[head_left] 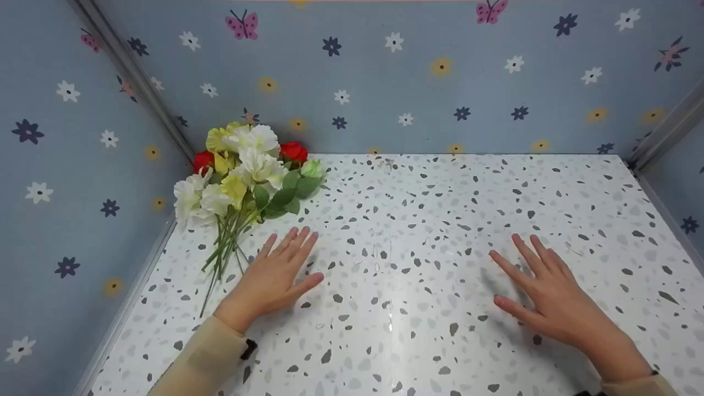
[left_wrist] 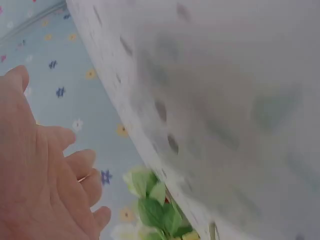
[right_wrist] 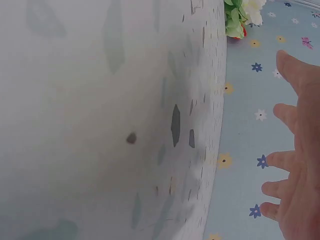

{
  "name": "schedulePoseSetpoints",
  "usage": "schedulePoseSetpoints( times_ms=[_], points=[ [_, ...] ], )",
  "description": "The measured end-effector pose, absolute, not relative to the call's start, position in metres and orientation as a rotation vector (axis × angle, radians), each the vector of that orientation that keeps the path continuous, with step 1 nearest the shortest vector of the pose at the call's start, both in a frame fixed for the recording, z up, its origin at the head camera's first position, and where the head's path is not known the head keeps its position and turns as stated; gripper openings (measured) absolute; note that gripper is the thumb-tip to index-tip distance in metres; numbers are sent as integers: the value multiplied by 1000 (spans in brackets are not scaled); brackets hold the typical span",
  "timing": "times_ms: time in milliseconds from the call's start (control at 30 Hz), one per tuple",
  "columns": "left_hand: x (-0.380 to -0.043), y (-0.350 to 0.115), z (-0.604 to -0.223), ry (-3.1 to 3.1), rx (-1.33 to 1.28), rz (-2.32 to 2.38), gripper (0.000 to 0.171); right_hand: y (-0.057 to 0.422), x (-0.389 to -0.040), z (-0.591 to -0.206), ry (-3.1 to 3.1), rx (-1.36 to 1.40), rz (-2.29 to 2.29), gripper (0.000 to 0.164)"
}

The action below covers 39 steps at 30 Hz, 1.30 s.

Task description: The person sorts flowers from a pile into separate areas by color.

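Note:
A bunch of flowers point(head_left: 258, 165), white, yellow and red with green leaves, lies at the back left of the table, its long green stems point(head_left: 224, 247) pointing toward the front. Just right of those stems is my left hand point(head_left: 275, 280), palm down with fingers spread and nothing held. Far from the flowers, on the right side, my right hand point(head_left: 555, 302) hovers palm down over the table, fingers spread, holding nothing. In the left wrist view, green leaves point(left_wrist: 155, 210) show beyond the left fingertips. Part of the flowers point(right_wrist: 239, 17) appears at the top of the right wrist view.
The speckled white table point(head_left: 396, 264) is enclosed by a blue back panel point(head_left: 385, 82) and a left side panel point(head_left: 71, 220), both printed with flowers. Another panel point(head_left: 682, 176) stands along the right edge. Metal strips point(head_left: 140, 82) run up the corners.

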<state>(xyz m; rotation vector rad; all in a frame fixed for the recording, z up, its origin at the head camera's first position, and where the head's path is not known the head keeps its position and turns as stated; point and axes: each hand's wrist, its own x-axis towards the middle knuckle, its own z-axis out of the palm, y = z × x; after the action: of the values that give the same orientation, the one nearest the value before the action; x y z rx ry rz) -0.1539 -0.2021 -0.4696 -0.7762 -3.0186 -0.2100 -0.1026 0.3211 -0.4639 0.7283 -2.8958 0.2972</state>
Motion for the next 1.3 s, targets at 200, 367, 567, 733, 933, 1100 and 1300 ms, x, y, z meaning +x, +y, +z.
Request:
schedulePoseSetpoints(
  times_ms=[200,367,567,733,933,1100,1300],
  points=[
    [-176,-248,-462,-2954,-417,-182,68,324,-104,-464,-2889,714,321,78],
    [-185,-278,-465,-2785,-208,-127,23,327,-104,-463,-2912,685,320,79],
    [-189,-292,-475,-2745,-145,-54,10,331,-105,-462,-2916,667,329,79],
    [-190,-292,-478,-2732,-153,-9,6,335,-105,-462,-2927,662,333,78],
    [-187,-284,-474,-2734,-148,-122,6,337,-106,-458,-2952,640,372,77],
    [-181,-264,-469,-2791,-115,-448,6,337,-110,-452,-2940,592,473,80],
    [-184,-215,-466,-2730,-48,-947,9,328,-121,-449,-2897,528,643,82]
  ],
)
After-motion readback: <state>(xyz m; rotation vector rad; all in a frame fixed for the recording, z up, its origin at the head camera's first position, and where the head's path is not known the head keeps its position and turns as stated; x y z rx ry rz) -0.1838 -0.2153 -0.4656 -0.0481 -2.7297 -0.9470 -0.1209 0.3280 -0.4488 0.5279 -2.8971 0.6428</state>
